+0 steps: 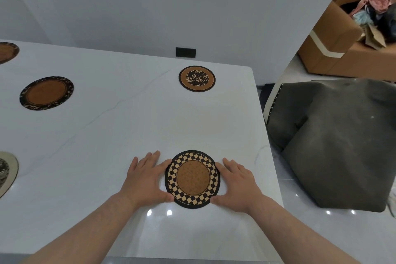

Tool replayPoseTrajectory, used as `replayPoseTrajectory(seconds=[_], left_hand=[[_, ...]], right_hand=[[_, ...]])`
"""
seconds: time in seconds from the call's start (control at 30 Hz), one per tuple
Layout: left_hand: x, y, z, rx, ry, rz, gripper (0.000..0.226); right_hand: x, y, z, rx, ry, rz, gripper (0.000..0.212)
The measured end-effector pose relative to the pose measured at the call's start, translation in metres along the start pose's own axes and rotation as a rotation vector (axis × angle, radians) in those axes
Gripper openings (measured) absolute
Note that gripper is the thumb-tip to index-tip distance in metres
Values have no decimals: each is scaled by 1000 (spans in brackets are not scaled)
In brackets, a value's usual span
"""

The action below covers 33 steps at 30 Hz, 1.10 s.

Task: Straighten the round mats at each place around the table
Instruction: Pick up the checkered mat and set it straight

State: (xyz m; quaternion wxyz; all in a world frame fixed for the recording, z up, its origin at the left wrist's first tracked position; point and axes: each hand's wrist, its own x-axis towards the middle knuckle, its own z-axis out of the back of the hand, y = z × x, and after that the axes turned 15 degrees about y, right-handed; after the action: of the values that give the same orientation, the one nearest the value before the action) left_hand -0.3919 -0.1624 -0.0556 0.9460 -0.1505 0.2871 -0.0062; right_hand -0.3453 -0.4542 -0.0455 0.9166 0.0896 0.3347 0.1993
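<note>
Hands bracket the checkered mat [192, 179] near the table's [128, 126] near edge, left hand [145, 180] and right hand [236, 184] spread flat against its rim, likely nudging it square before the next place.

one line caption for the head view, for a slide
Both hands, left and right, flank a checkered round mat on the white table, with other mats set further along.

I have only one view, from the head camera, which looks forward and down from the near edge of the white marble-look table [132, 126]. It sits close above the near right corner, so both forearms enter from the bottom. The wide lens bends the far white wall [171, 6] and takes in the floor and a brown cardboard box [334, 49] at far right.
</note>
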Motion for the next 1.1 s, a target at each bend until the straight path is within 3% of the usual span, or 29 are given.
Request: replayPoseTrajectory(seconds=[0.43,0.53,0.63,0.7,0.87,1.1], left_hand=[[-8,-14,13,84,106,24,112],[-15,-15,17,102,136,-2,106],[-30,-6,24,37,134,-19,86],[-46,4,35,-43,122,8,75],[-88,22,65,-100,-10,52,69],[-148,38,95,-66,-109,130,63]], right_hand=[[-8,22,23,-79,147,-56,107],[-12,31,30,-75,183,-71,94],[-23,39,35,-24,136,-69,63],[-32,44,42,-7,72,-33,55],[-51,59,62,-44,-62,16,66],[-67,99,108,-187,-149,75,60]])
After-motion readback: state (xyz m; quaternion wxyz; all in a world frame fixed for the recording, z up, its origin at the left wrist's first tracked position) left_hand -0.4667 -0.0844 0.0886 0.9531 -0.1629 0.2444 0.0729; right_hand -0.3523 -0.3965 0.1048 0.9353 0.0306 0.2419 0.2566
